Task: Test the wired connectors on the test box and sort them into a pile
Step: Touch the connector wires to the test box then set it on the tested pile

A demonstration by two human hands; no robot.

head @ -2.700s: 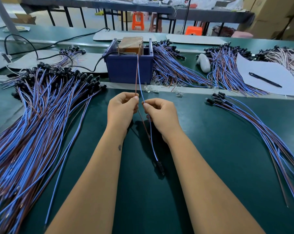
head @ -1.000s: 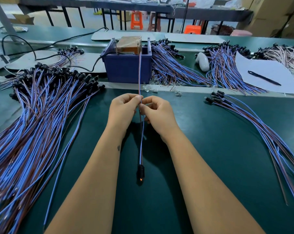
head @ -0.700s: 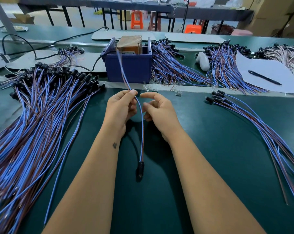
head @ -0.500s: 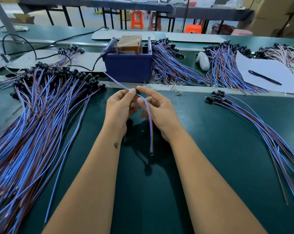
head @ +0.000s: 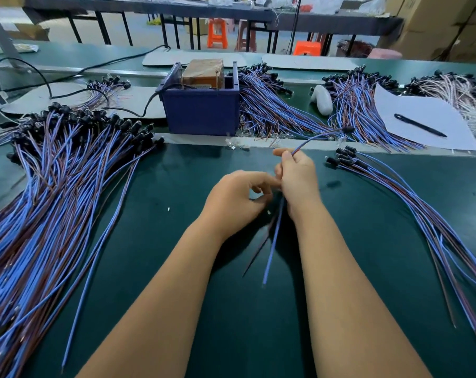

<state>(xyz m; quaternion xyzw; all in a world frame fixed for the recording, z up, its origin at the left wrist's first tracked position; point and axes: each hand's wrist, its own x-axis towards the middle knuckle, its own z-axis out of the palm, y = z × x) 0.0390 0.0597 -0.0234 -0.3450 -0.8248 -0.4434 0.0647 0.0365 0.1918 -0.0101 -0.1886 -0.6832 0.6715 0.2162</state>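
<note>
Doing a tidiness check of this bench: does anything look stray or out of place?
A few small clear bits lie loose at the mat's far edge in front of the blue test box, and a tiny white speck sits on the green mat. Otherwise nothing stands out.

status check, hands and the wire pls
Right hand grips one wire, plug end toward the small pile. Left hand loosely curled, holding nothing. Nothing in between.

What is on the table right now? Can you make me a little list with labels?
right hand: grips one wired connector, black end pointing right
left hand: fingers loosely curled, holding nothing
big pile: on the left of the green table
small pile: on the right
test box: in a blue bin
pen: on white paper
</note>
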